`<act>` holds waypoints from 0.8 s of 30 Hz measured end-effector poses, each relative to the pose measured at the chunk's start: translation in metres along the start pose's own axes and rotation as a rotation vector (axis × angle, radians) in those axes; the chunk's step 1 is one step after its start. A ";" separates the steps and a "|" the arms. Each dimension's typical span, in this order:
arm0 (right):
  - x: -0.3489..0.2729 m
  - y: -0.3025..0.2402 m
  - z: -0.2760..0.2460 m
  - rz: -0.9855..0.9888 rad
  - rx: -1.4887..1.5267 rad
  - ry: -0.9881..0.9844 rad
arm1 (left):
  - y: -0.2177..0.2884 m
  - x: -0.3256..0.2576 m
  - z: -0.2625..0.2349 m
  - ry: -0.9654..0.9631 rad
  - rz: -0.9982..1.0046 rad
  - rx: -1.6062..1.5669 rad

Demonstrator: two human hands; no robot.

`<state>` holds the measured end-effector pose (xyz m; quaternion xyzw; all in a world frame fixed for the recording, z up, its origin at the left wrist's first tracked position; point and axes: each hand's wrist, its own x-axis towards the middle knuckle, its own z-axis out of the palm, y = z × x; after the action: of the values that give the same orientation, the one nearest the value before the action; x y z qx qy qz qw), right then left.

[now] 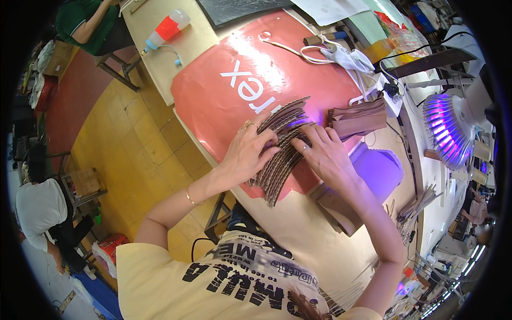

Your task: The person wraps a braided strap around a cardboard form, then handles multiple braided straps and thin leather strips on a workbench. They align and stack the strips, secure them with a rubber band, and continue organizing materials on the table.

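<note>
A thick bundle of brown strips (277,173) with wavy, braided-looking edges lies fanned out before me on a glossy red sheet (205,93). My left hand (248,152) grips the bundle's left side, fingers curled in and thumb against the strips. On the other side my right hand (326,157) has its fingers bent over the strips, pressing into the bundle; its fingertips are partly hidden among them. A second pile of flat brown strips (362,118) rests just beyond the right hand. Next to my right forearm is a stack of larger curved brown pieces (376,170), tinted purple by light.
At the far left of the table lies a squeeze bottle (168,28) with a red band. A hammer (325,38) and a white corded item (349,57) are at the back right. A purple-glowing lamp (448,130) stands right. Other people sit at left.
</note>
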<state>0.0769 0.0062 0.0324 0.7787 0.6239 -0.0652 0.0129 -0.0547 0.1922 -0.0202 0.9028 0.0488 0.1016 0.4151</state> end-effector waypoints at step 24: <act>0.021 -0.007 -0.003 0.053 0.047 0.013 | 0.000 0.014 -0.008 0.024 -0.191 -0.234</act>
<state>0.0749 0.0284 0.0332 0.7954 0.6014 -0.0743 -0.0077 -0.0434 0.2010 -0.0134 0.8381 0.1274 0.0774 0.5248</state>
